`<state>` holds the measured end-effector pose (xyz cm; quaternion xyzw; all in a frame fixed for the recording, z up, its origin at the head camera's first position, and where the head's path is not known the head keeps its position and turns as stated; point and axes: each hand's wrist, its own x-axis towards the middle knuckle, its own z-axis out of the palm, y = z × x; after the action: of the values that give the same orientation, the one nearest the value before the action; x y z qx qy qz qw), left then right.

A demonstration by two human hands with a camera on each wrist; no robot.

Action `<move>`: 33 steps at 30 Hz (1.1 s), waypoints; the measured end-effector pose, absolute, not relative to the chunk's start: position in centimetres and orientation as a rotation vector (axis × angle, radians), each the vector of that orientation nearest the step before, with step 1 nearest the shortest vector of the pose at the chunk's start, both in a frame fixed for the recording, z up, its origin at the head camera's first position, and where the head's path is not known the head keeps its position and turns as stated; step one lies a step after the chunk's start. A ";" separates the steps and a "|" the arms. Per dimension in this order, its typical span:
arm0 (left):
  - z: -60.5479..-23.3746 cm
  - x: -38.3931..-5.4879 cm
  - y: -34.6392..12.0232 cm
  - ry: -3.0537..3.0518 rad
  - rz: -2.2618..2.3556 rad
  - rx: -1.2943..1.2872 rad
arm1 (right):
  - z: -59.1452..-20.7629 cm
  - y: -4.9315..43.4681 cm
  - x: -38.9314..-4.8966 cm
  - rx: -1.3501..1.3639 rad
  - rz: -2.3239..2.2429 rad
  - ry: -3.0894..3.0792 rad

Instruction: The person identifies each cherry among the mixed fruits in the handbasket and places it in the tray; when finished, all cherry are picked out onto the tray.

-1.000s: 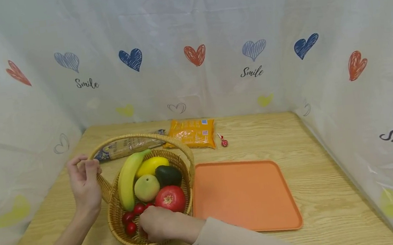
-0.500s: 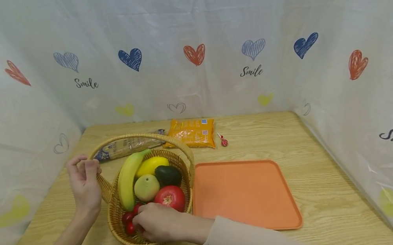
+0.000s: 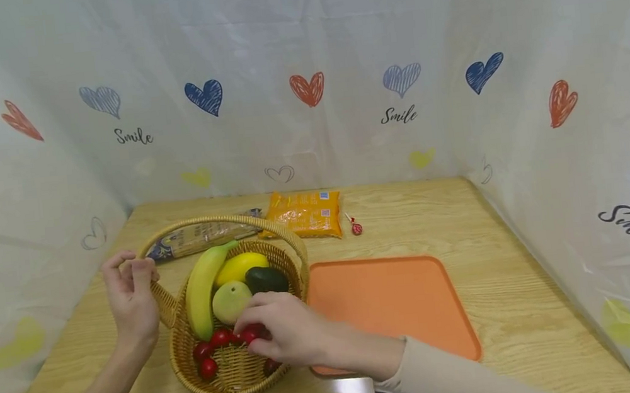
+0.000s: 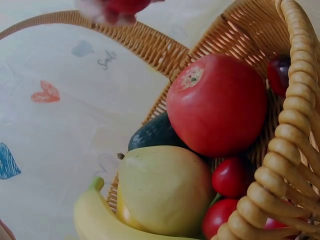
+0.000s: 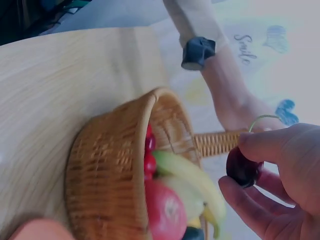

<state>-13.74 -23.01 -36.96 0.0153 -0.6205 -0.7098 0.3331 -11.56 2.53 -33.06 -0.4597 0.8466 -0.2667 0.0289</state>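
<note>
Dark red, round cherry with a thin green stem (image 5: 243, 167) is up above the right side of a round, brown wicker basket (image 3: 237, 371), pinched between the thumb and fingers of the right hand (image 3: 288, 329). The left hand (image 3: 134, 302) grips the left side of the basket's tall, curved wicker handle (image 3: 220, 219). Inside, a big, round red fruit (image 4: 217, 107) sits on the right, under the right hand. Small, shiny red cherries (image 3: 207, 368) lie near and left. A long yellow banana (image 3: 202, 296) leans on the left, next to a round, pale green fruit (image 3: 231, 302). Farther back are a smooth yellow fruit (image 3: 240, 267) and a dark green, egg-shaped fruit (image 3: 266, 279). To the right, a flat orange tray (image 3: 382, 304) rests on the light wooden table (image 3: 530, 302).
</note>
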 end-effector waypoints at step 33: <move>-37.4 -13.8 -23.1 -1.586 -1.872 -0.012 | -38.0 24.3 -17.5 -0.560 -0.966 3.107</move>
<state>-13.83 -23.09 -37.42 -0.0045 -0.6083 -0.7184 0.3372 -17.54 24.30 -37.97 -0.1691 0.9380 -0.2917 -0.0800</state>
